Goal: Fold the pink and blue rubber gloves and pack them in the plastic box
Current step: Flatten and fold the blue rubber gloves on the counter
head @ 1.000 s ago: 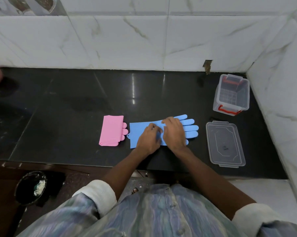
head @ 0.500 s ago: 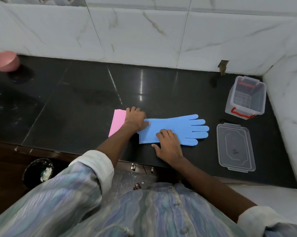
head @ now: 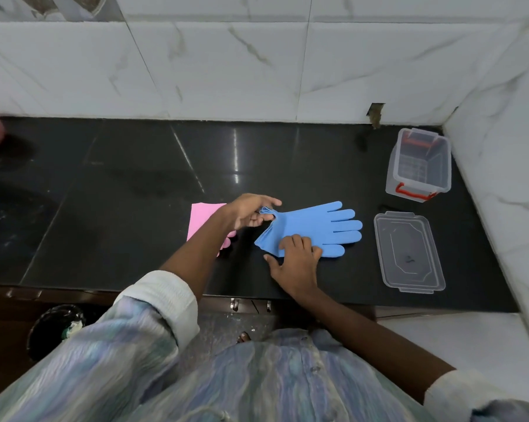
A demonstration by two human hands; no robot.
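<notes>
While the left hand (head: 251, 213) pinches its bunched cuff, the smooth blue rubber glove (head: 315, 228) lies on glossy black stone.
Right hand (head: 296, 257) presses flat on it; folded pink glove (head: 204, 222) just left, clear red-handled plastic box (head: 418, 166) and ribbed lid (head: 409, 251) right.

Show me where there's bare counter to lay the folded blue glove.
Bare black counter runs wide left of the pink glove, and behind both gloves to the wall tiles. It is crowded on the right: the blue glove, the lid and the plastic box sit close, with only narrow gaps.
</notes>
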